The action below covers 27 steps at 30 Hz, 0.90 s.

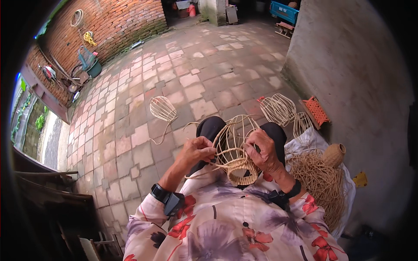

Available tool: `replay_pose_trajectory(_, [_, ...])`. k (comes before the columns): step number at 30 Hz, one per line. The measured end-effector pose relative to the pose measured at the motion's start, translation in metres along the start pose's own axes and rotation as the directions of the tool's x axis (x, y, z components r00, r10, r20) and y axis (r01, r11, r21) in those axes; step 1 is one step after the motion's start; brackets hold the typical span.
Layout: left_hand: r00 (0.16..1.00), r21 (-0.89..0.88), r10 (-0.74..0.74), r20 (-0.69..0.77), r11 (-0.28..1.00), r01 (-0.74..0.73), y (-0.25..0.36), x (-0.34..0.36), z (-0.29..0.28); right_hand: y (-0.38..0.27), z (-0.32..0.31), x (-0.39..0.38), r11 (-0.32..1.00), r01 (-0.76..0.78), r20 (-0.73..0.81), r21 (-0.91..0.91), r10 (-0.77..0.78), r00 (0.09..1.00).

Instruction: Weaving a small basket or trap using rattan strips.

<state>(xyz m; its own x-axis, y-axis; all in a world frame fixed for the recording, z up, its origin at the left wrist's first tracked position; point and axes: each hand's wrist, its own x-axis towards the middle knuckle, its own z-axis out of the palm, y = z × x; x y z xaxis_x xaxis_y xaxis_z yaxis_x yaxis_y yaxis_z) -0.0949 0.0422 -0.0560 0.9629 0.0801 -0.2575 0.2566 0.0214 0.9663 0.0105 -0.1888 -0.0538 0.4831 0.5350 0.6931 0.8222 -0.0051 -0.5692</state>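
Observation:
A partly woven basket (242,173) rests between my knees, its woven tan rim turned toward me and its pale bare ribs (237,126) spreading away. My left hand (195,152) is closed in a pinch on a tan cord at the basket's left side. Loose cord ends stick out below those fingers. On the other side, my right hand (263,150) is closed on the basket by the woven band, with thumb and fingers at the ribs. Exactly which strand the right fingertips press is hidden.
At my right, a heap of tan cord (313,182) lies on a white sack (349,187) with a small woven vase-shaped basket (334,155). Bare rib frames (278,108) and an orange woven piece (315,111) stand nearby. Another frame (163,108) lies ahead on the paving.

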Motion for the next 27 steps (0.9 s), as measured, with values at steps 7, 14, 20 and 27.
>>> replay_pose_trajectory(7, [0.996,-0.194,0.049,0.079,0.98,-0.033,0.001,0.013,0.022,-0.002,-0.008,-0.012,0.998,-0.046,-0.074,0.051,0.05,0.996])
replay_pose_trajectory(14, [0.996,-0.173,0.09,0.01,0.981,-0.087,0.015,0.013,0.038,0.003,-0.012,-0.02,0.966,-0.214,-0.074,0.147,0.226,0.971])
replay_pose_trajectory(20, [0.991,-0.083,0.134,0.03,0.988,-0.131,0.022,0.017,0.042,0.002,-0.013,-0.021,0.97,-0.217,-0.04,0.11,0.223,0.974])
replay_pose_trajectory(27, [0.987,0.317,0.162,-0.003,0.936,-0.153,0.033,0.016,0.057,-0.001,-0.015,-0.021,0.969,-0.206,-0.033,0.137,0.212,0.977])
